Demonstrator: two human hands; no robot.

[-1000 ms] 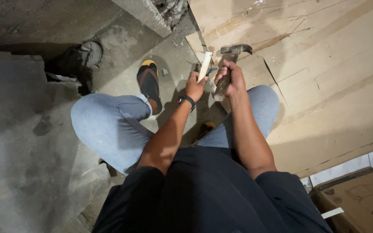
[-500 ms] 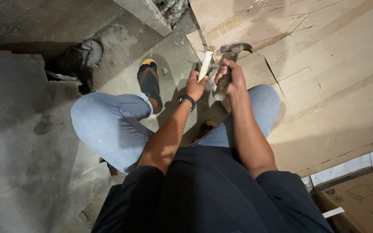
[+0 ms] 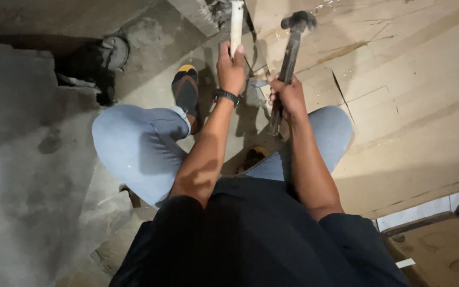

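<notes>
**Hammer and pale rod held up over the floor**

Your left hand (image 3: 231, 69) has its fingers closed round a pale rod (image 3: 236, 24), held upright near the top edge; your right hand (image 3: 288, 98) grips the handle of a hammer (image 3: 292, 50), head raised beside the rod, well apart from it; cardboard sheets (image 3: 399, 106) lie to the right; your sandal (image 3: 186, 90) rests on the concrete floor (image 3: 27, 159).

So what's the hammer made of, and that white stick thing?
The hammer in the right hand looks like dark, dull metal, head and shaft alike. The white stick in the left hand looks smooth and matte, maybe a plastic pipe; hard to tell.
</notes>
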